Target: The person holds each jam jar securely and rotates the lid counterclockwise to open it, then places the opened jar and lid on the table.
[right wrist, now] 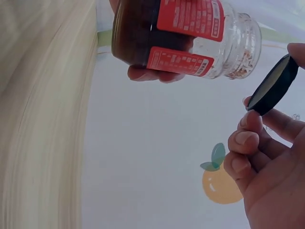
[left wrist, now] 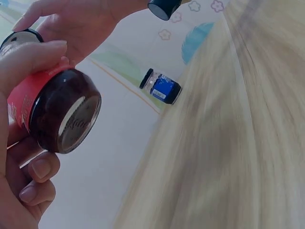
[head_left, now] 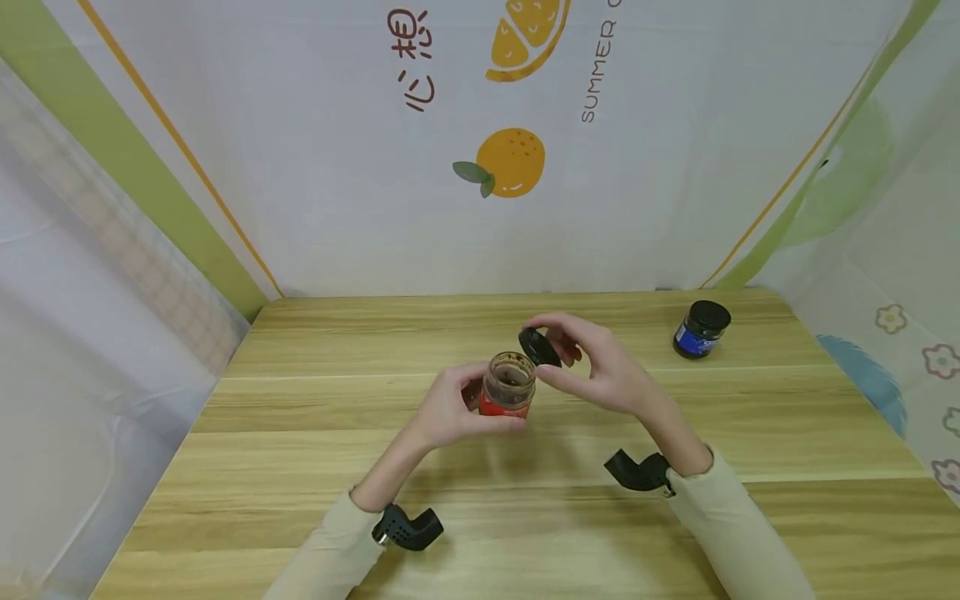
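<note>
My left hand [head_left: 455,410] grips a glass jar [head_left: 507,388] with a red label, held above the table with its mouth uncovered. Dark contents fill its lower part, and bits cling inside the clear neck in the right wrist view. Just to the right of the rim, my right hand [head_left: 598,367] pinches a black lid [head_left: 539,347] between thumb and fingers. The lid is tilted and apart from the jar, its pale inner side partly visible in the right wrist view. In the left wrist view the underside of the red-label jar [left wrist: 78,121] faces the camera.
A second jar [head_left: 702,330] with a blue label and a black lid stands upright at the table's back right. The wooden table [head_left: 337,342] meets a white printed cloth [head_left: 360,208] behind it. Each wrist carries a black camera mount [head_left: 408,527].
</note>
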